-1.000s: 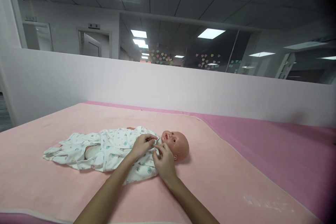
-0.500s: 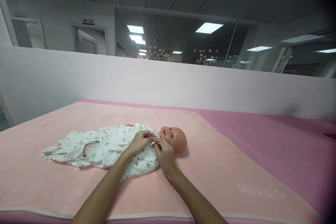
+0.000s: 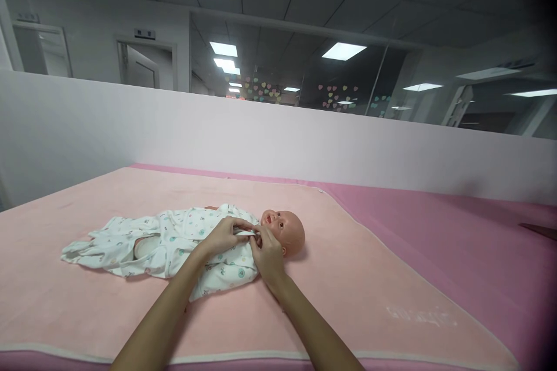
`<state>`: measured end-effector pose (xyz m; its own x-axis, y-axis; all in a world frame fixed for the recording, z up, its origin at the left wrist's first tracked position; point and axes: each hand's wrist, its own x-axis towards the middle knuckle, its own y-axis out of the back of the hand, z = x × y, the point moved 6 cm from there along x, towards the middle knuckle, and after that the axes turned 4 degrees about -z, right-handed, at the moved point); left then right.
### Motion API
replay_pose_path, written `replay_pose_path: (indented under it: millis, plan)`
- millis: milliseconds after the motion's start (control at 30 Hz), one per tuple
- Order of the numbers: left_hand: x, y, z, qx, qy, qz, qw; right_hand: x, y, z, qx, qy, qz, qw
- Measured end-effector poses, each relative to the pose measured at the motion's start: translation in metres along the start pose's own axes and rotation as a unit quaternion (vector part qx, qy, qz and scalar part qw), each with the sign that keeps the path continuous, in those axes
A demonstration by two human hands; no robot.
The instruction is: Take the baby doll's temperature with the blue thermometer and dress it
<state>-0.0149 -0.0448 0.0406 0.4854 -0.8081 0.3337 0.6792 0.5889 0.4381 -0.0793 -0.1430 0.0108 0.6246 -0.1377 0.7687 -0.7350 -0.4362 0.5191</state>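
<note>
Head view:
Doll: the baby doll (image 3: 285, 231) lies on its back on the pink mat (image 3: 348, 278).
Left hand (image 3: 224, 236): pinches the white romper (image 3: 183, 240) at the neck.
Right hand (image 3: 266, 252): pinches the same edge.
Good way: hold both sides flat, line them up, press gently.

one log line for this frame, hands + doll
left hand: pinching romper collar | right hand: pinching same collar | doll: on back, pink blanket
</note>
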Motion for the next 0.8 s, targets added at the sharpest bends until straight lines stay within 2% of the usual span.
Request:
replay_pose_path:
  millis: [333, 800]
  plan:
    - [0.005, 0.0, -0.012, 0.028, 0.002, 0.046, 0.999, -0.001, 0.001, -0.003, -0.004, 0.027, 0.01, 1.0]
    - [0.005, -0.004, -0.011, 0.013, -0.007, 0.027, 1.0, -0.001, 0.001, -0.003, 0.001, 0.016, 0.008, 1.0]
